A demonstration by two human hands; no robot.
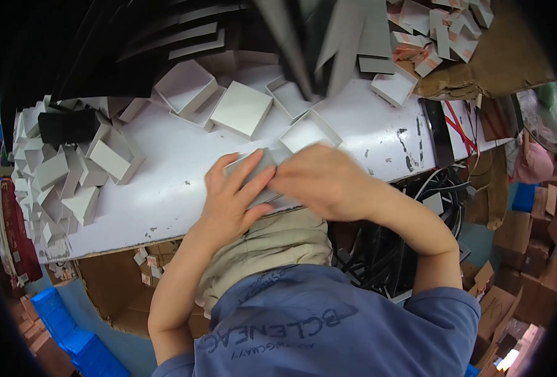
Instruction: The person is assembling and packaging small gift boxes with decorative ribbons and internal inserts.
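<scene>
At the table's front edge my left hand (231,191) grips a small grey-white box (263,161), its fingers spread across the top and the thumb at the near side. My right hand (325,182) is at the right side of that box; motion blurs it, and its fingers are partly hidden. Just beyond the hands stands an open white box tray (311,130). Farther back, a white box (241,109) shows its plain flat face, beside another open white box (185,87).
Many white boxes (55,169) are heaped at the table's left end, with a black box (69,127) among them. Dark sheets (190,38) hang over the far side. A cardboard carton (473,78) with small boxes is far right. Black strips and cables (385,251) lie below.
</scene>
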